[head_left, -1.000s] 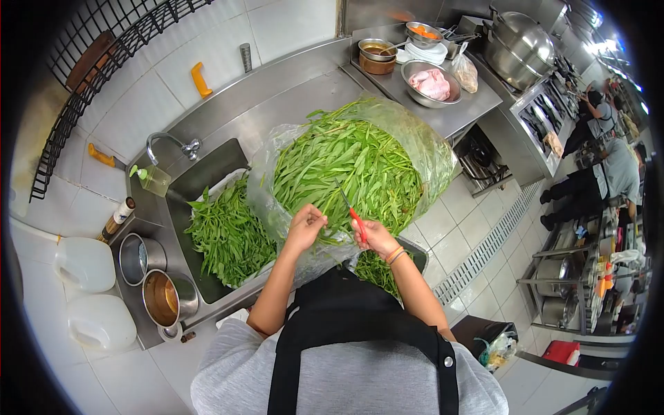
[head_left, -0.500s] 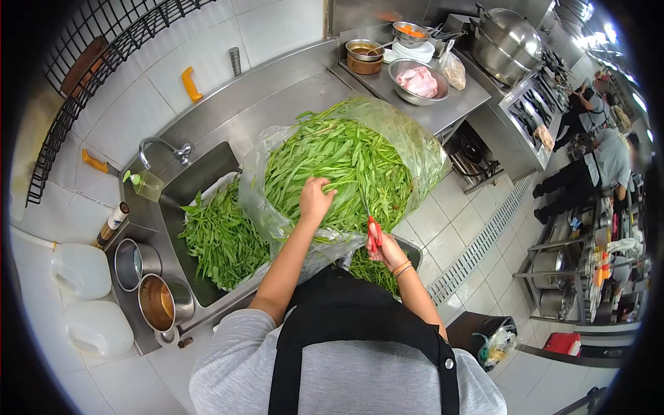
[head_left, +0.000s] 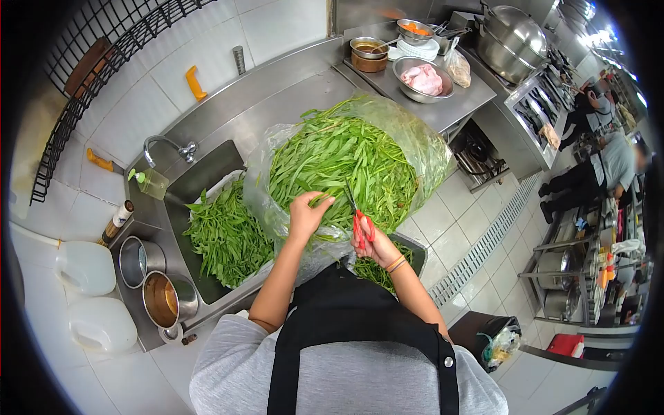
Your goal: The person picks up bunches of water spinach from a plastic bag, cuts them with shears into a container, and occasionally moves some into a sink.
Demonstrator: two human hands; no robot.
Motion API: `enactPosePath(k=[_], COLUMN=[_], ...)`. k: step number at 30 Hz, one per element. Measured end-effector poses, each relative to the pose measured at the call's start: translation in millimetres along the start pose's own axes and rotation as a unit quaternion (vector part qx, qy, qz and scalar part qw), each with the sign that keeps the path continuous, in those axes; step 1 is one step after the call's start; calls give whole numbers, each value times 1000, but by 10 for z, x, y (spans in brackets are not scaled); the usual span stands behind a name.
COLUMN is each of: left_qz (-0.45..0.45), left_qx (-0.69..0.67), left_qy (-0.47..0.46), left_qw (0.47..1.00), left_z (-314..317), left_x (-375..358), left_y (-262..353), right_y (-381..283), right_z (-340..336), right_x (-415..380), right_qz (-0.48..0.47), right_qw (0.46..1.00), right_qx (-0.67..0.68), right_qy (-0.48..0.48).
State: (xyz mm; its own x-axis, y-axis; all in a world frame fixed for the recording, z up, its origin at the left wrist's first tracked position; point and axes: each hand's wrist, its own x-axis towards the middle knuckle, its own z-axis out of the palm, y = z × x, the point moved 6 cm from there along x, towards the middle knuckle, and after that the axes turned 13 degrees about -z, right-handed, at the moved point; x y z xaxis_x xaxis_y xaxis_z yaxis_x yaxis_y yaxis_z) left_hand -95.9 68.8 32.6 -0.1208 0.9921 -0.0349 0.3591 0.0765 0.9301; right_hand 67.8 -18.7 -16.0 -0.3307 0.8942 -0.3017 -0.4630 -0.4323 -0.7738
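A large heap of leafy green stems lies in an open clear plastic bag before me. My left hand is at the near left edge of the heap, its fingers pinched round a few green stems. Red-handled scissors are in my right hand, close to the bag's near edge, with the blades parted slightly and pointing away over the leaves. More greens fill the left sink basin. Cut green stems lie in the right basin, partly hidden by my right forearm.
A faucet, soap bottle and metal pots stand at the left. Beyond the bag are a bowl of raw meat and a large steamer pot. Two people stand at the far right; a bin is right of me.
My left hand has drawn slightly nearer to my body. My right hand and the scissors have moved left and a little away from my body, closer to my left hand.
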Motion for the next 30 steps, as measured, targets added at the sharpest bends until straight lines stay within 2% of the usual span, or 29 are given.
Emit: enactPosePath(k=[4, 8, 10, 11, 13, 14, 15, 17, 21, 23, 25, 30], left_qz=[-4, -13, -117, -118, -8, -55, -55, -106, -58, -65, -72, -55], left_qx=[23, 6, 31, 31, 29, 65, 64, 184, 283, 283, 276, 187], left_qy=[-52, -16, 6, 5, 96, 23, 20, -49, -60, -88, -26, -57], left_qw=[998, 1000, 993, 993, 995, 996, 996, 976, 956, 953, 958, 979], left_z=[32, -50, -111, -90, -165, -95, -90, 65, 340, 387, 313, 203], left_x=[-122, -99, -11, 27, 59, 104, 104, 93, 105, 118, 126, 69], left_y=[-15, -12, -148, -191, -59, -127, -49, -20, -105, -138, -151, -165], right_y=[12, 30, 5, 9, 12, 37, 74, 154, 154, 130, 142, 178], right_z=[-32, -85, -95, -98, -168, -226, -292, -383, -337, -311, -284, -229], right_x=[237, 297, 229, 174, 48, 18, -11, -64, -170, -256, -341, -364], right_qz=[5, -23, -44, -44, -48, -47, -29, -12, -10, -12, 9, 34], right_qw=[999, 998, 995, 995, 994, 994, 994, 993, 991, 992, 994, 995], right_qx=[11, -31, -73, -73, -46, -46, -43, -40, -82, -79, -71, -76], right_qy=[33, 47, 52, 53, 89, 91, 101, 113, 107, 98, 78, 49])
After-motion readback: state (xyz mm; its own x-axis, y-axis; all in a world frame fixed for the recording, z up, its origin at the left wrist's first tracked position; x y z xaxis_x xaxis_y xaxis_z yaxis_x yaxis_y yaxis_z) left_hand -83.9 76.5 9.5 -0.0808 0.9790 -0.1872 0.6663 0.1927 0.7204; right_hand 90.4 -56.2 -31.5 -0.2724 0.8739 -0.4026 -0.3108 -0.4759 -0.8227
